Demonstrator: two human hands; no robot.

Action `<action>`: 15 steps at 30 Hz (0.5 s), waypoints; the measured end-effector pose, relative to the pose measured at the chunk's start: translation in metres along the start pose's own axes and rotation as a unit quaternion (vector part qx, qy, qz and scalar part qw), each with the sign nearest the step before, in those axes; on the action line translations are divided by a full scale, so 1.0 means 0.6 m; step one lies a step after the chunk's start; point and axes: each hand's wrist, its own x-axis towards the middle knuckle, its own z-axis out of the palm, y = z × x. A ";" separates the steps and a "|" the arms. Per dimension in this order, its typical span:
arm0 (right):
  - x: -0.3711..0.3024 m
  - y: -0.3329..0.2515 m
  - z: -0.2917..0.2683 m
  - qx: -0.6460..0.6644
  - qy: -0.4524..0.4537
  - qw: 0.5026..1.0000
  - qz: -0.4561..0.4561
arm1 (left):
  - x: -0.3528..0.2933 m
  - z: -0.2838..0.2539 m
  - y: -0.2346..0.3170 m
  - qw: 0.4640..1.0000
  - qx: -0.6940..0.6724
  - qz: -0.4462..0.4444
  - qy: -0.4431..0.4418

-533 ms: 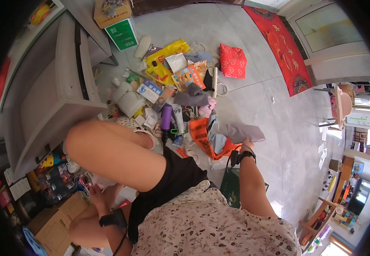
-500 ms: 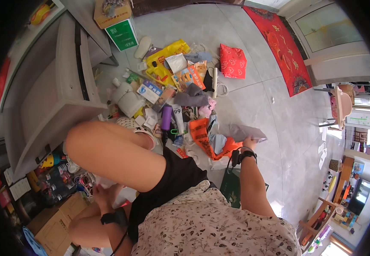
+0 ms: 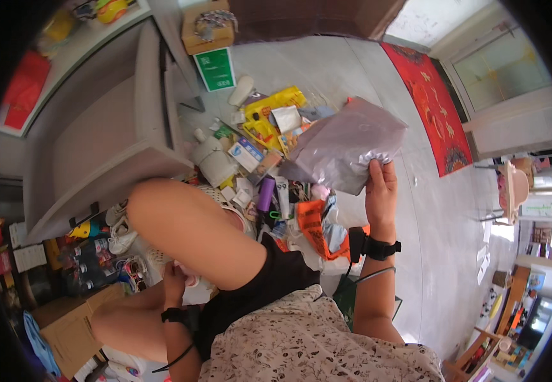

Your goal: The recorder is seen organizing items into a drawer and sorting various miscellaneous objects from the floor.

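Observation:
My right hand (image 3: 381, 181) pinches the lower right edge of a shiny grey plastic bag (image 3: 346, 143), raised above the floor clutter and looking flat. Behind it the bag hides part of the pile and most of a red packet. My left hand (image 3: 174, 283) is low between my legs with its fingers curled. Beside its fingers shows something pinkish, too covered to make out. Under the bag lie an orange plastic bag (image 3: 314, 229), a purple cylinder (image 3: 265, 194), a white tube (image 3: 282, 196) and a blue-and-white box (image 3: 245, 155).
An open grey drawer (image 3: 97, 134) juts out at my left. Below it are bottles (image 3: 88, 264), cables and a cardboard box (image 3: 66, 340). Yellow bags (image 3: 285, 97) lie at the pile's far side. A red mat (image 3: 425, 105) lies far right, and a dark green bag (image 3: 347, 299) beside my right arm.
My right hand has lifted the grey plastic bag off the floor beside the orange bag, up and over the pile. My left hand has moved slightly right, closer to my raised leg. The view has shifted.

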 end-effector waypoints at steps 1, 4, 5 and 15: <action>0.001 0.006 0.016 0.012 -0.016 1.000 -0.001 | -0.002 -0.020 -0.026 1.000 -0.002 0.005 0.019; -0.001 0.018 0.023 0.095 -0.062 0.991 0.071 | -0.021 0.006 -0.019 0.994 0.107 -0.007 0.031; -0.009 0.016 0.055 0.098 -0.079 0.988 0.085 | -0.030 -0.014 -0.020 0.993 0.109 -0.007 0.048; -0.158 0.024 0.224 0.090 -0.264 0.933 0.226 | -0.219 0.042 0.455 0.981 -0.180 0.070 -0.033</action>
